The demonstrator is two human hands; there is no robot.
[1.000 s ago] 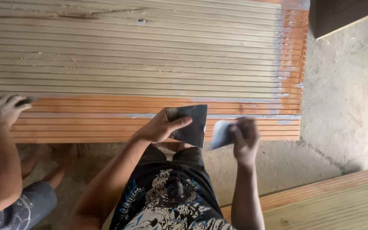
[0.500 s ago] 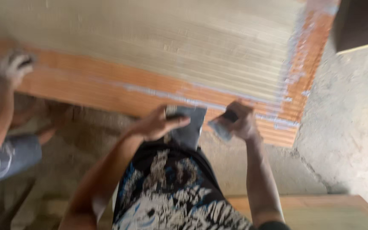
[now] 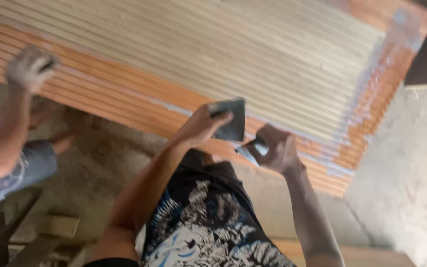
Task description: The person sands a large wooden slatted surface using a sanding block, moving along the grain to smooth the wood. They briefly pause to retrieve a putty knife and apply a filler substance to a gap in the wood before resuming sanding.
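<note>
My left hand (image 3: pixel 201 124) grips a dark square sheet (image 3: pixel 232 120) held upright over the near edge of a ribbed wooden panel (image 3: pixel 213 59). My right hand (image 3: pixel 277 147) is closed on a small scraper with a pale blade (image 3: pixel 249 151), its edge close to the bottom of the dark sheet. The panel is orange along its near and right borders and coated pale beige across its middle. The picture is blurred.
A co-worker's dusty hand (image 3: pixel 28 69) works on the panel's orange edge at the left, their knee (image 3: pixel 30 165) below it. Concrete floor (image 3: pixel 411 163) lies to the right. Another wooden board's edge (image 3: pixel 362 254) shows at the bottom right.
The view has swung and tilted, so the panel now runs diagonally. My right hand has come in from the right until the scraper sits by the dark sheet.
</note>
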